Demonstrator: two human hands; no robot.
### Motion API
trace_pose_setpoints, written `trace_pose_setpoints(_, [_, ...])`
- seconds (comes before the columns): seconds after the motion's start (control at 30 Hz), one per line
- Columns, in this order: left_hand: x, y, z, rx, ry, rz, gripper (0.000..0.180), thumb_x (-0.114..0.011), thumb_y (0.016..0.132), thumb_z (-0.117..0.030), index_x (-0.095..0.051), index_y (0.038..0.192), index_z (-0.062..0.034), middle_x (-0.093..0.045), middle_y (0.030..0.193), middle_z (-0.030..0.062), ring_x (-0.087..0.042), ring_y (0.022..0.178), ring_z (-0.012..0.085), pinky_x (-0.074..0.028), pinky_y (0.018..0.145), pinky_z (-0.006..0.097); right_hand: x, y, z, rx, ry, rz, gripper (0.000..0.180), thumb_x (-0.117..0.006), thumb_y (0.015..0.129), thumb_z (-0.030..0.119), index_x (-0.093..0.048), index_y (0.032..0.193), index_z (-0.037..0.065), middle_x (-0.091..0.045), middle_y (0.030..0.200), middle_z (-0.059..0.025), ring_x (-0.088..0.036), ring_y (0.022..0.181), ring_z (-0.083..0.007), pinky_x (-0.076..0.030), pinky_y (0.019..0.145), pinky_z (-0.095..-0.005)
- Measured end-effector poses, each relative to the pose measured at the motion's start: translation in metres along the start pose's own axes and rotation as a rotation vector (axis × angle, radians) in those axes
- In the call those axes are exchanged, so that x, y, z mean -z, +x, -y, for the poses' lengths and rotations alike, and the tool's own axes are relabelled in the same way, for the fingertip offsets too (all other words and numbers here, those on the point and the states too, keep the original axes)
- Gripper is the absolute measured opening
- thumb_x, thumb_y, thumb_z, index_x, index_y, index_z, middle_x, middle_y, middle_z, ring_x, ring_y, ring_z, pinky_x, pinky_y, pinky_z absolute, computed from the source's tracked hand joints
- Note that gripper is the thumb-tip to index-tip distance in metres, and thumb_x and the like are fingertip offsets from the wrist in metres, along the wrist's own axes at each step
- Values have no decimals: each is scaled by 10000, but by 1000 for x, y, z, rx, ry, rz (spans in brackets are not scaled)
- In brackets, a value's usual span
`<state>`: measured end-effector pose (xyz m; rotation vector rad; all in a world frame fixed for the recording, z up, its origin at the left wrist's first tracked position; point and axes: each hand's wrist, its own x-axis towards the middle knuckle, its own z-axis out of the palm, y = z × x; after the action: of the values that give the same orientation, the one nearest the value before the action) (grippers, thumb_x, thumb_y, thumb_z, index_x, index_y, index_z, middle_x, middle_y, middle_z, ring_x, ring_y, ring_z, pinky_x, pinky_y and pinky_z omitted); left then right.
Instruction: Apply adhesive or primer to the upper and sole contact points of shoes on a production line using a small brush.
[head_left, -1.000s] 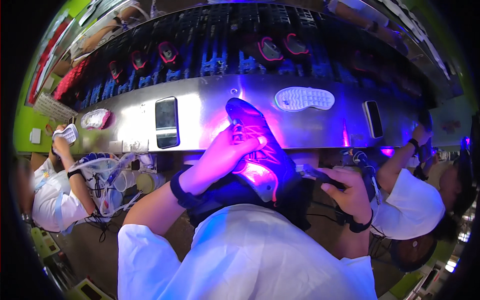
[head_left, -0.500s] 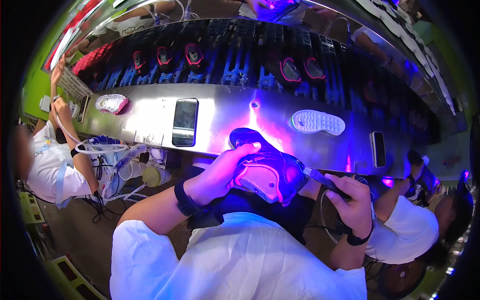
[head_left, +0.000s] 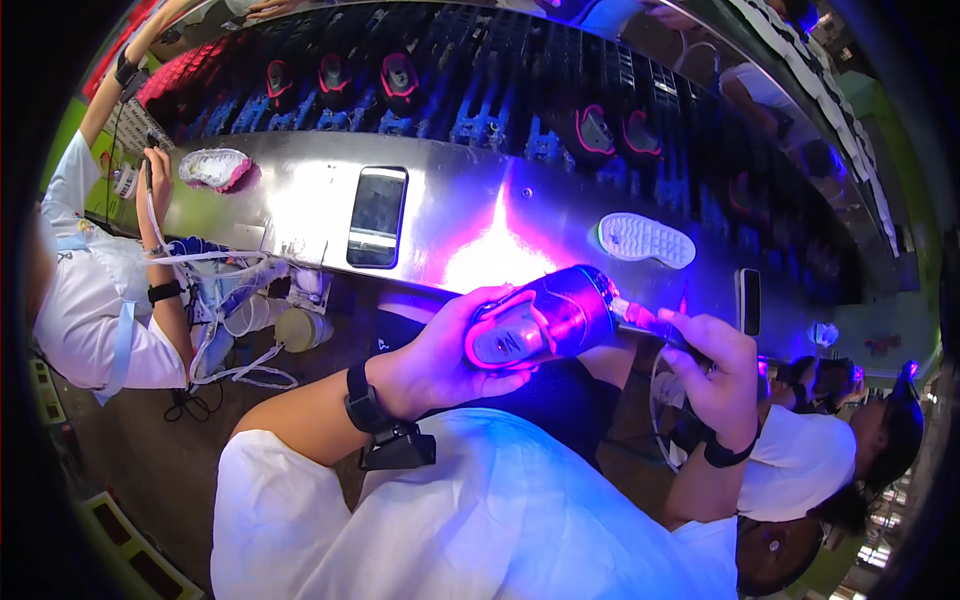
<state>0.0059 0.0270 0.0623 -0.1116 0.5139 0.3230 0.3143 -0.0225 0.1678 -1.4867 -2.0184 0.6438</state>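
My left hand (head_left: 425, 362) is closed around a dark shoe upper (head_left: 572, 312), which looks stretched over a last and shows a pink-lit edge round its opening. Purple light falls on it. In my right hand (head_left: 722, 372) is a brush (head_left: 645, 317) with a dark handle, and a thin tube hangs near that wrist. The brush's tip meets, or nearly meets, the lower edge at the right end of the upper. Ahead on the metal bench (head_left: 300, 190) lies a white shoe sole (head_left: 648, 241) with a blocky tread.
Two phones, one large (head_left: 378, 217) and one at the right (head_left: 748, 300), lie on the bench. Another sole (head_left: 216, 169) is at the left. Behind runs a dark rack (head_left: 480, 115) bearing several shoe uppers. A co-worker (head_left: 110, 310) sits left, another (head_left: 810, 455) right.
My left hand has turned the shoe upper, so its opening now sits nearer my palm and its other end points right. The brush has moved slightly up with my right hand.
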Motion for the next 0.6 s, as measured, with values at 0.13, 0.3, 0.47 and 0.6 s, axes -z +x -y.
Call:
trace_pose_setpoints(0.13, [1,8,3,69,-238,54,559,-548,1016,-499,-530,1379,-73,-666,1232,186,-727,991,329,-662,799,461,-5,11,-5,-28,-39,-15,452,-743,794,-25,-735,1241,41,-605,777,-88,-557,641,-184,-423,589,-298])
trace_pose_setpoints(0.3, [6,25,3,245,-455,201,703,-569,979,-543,-492,1396,18,-647,1176,266,-713,951,372,-662,772,430,-1,22,-17,-1,11,-14,439,-730,811,-37,-722,1247,12,-687,897,-115,-640,758,-201,-497,713,-306])
trace_pose_setpoints(0.47, [1,42,13,361,-594,181,813,-597,944,-579,-459,1387,90,-601,1165,320,-691,916,359,-653,752,410,-11,13,-41,-57,157,-23,426,-738,815,-47,-718,1240,-18,-732,984,-122,-681,846,-205,-529,819,-306])
trace_pose_setpoints(0.6, [-7,56,23,378,-608,244,890,-604,940,-605,-410,1396,134,-586,1177,300,-678,931,340,-645,742,376,-18,8,-59,2,211,-117,427,-755,836,-5,-727,1257,54,-694,894,-102,-645,758,-199,-504,672,-314])
